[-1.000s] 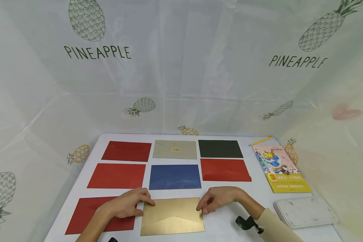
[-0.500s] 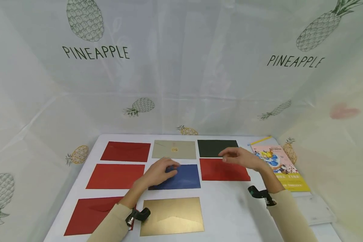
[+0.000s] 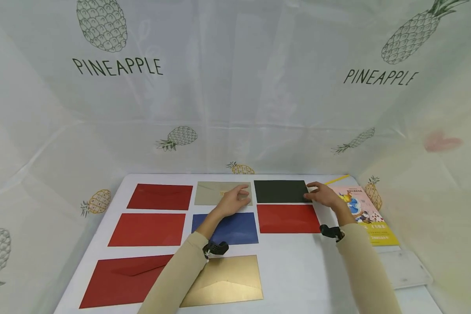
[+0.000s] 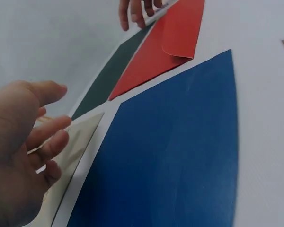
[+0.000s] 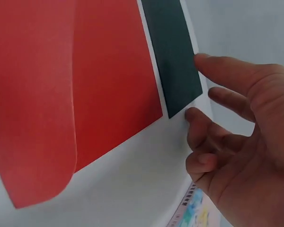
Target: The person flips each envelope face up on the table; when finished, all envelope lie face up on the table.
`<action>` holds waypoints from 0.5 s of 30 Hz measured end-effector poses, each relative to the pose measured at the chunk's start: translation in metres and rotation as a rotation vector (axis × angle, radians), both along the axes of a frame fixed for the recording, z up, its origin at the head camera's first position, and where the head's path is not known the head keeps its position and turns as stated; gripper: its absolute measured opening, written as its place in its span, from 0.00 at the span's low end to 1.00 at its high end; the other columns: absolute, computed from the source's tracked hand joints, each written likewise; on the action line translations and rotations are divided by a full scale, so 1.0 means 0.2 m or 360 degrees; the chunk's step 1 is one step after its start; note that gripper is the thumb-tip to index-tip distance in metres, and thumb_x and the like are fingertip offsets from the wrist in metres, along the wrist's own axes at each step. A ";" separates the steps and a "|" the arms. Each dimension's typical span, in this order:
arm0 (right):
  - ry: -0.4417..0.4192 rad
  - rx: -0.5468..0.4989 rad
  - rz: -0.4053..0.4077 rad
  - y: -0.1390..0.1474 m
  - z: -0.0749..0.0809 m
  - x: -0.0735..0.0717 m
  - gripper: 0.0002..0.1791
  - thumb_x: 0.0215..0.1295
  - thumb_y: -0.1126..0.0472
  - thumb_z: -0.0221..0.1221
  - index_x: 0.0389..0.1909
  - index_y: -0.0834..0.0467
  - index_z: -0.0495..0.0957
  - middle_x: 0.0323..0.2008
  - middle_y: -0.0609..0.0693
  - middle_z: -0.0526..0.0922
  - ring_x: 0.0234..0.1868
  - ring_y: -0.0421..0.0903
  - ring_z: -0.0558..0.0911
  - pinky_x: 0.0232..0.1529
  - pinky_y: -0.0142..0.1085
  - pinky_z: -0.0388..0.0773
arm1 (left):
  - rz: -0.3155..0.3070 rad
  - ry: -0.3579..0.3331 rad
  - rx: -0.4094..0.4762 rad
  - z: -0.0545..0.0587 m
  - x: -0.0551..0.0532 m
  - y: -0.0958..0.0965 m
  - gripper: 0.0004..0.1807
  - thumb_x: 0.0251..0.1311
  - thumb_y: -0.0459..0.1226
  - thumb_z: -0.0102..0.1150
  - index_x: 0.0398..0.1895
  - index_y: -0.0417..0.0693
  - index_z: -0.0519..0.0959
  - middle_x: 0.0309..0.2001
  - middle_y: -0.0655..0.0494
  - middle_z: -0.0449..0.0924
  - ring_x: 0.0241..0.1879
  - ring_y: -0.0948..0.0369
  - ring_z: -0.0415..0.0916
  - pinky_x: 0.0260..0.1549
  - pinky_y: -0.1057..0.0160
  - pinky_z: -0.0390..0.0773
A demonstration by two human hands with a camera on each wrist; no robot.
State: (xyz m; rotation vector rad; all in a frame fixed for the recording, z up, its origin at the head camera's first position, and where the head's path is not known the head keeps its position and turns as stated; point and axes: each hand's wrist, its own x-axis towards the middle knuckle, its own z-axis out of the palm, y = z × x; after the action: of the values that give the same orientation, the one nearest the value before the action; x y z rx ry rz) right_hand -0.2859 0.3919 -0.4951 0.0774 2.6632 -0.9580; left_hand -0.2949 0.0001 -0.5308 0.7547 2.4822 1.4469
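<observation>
My right hand is at the right edge of a dark green envelope, thumb and fingers spread around its corner. In the right wrist view its fingers are loosely bent, with no envelope between them. My left hand hovers over the right part of a beige envelope, fingers relaxed and holding nothing. Below that lies a blue envelope, partly covered by my left forearm. Beside the blue one is a red envelope, its flap showing in the right wrist view. A gold envelope lies nearest me, partly behind my left sleeve.
Three red envelopes form a column at left: the far one, the middle one and the near one. At right are a yellow pencil, a picture book and a flat white box on the white table.
Both hands have left the gold envelope's edges and moved to the far side, the right to the dark green envelope, the left over the beige one. The gold envelope stays in place.
</observation>
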 end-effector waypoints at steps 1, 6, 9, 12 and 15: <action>-0.0011 -0.0029 -0.0025 0.01 -0.01 -0.01 0.37 0.73 0.49 0.58 0.74 0.63 0.58 0.66 0.73 0.69 0.62 0.66 0.73 0.59 0.60 0.71 | -0.0013 -0.0044 0.0018 0.00 -0.01 0.02 0.32 0.70 0.39 0.59 0.75 0.42 0.63 0.61 0.44 0.79 0.57 0.47 0.79 0.56 0.48 0.76; -0.0047 -0.0118 -0.0131 0.02 -0.03 -0.02 0.37 0.72 0.49 0.59 0.74 0.62 0.59 0.65 0.70 0.70 0.60 0.63 0.72 0.57 0.55 0.74 | -0.0062 -0.0131 -0.0013 -0.01 -0.04 0.09 0.34 0.70 0.40 0.59 0.76 0.40 0.61 0.64 0.41 0.76 0.63 0.47 0.75 0.61 0.48 0.72; -0.0080 -0.0177 -0.0180 0.02 -0.03 -0.03 0.37 0.72 0.49 0.60 0.74 0.62 0.60 0.64 0.69 0.70 0.58 0.61 0.71 0.57 0.56 0.73 | -0.0080 -0.0161 -0.0021 -0.02 -0.05 0.12 0.35 0.71 0.40 0.58 0.76 0.40 0.59 0.65 0.41 0.75 0.64 0.47 0.74 0.63 0.48 0.71; -0.0110 -0.0227 -0.0213 0.01 -0.04 -0.04 0.37 0.71 0.49 0.60 0.74 0.62 0.61 0.60 0.67 0.69 0.57 0.60 0.70 0.59 0.56 0.73 | -0.0076 -0.0207 0.0007 -0.02 -0.05 0.14 0.35 0.71 0.40 0.58 0.77 0.40 0.57 0.66 0.41 0.74 0.64 0.48 0.74 0.62 0.48 0.72; -0.0123 -0.0264 -0.0235 0.00 -0.04 -0.04 0.36 0.72 0.50 0.60 0.74 0.63 0.61 0.51 0.63 0.71 0.53 0.57 0.70 0.55 0.51 0.74 | -0.0048 -0.0326 0.0105 -0.02 -0.06 0.15 0.36 0.72 0.38 0.57 0.78 0.41 0.55 0.66 0.40 0.73 0.64 0.48 0.74 0.61 0.50 0.73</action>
State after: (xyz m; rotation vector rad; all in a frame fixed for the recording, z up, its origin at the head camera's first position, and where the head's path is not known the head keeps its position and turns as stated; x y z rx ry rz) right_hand -0.2934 0.3919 -0.5029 0.2718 2.5259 -1.1930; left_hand -0.3065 0.0307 -0.5348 0.6182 2.2721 1.5191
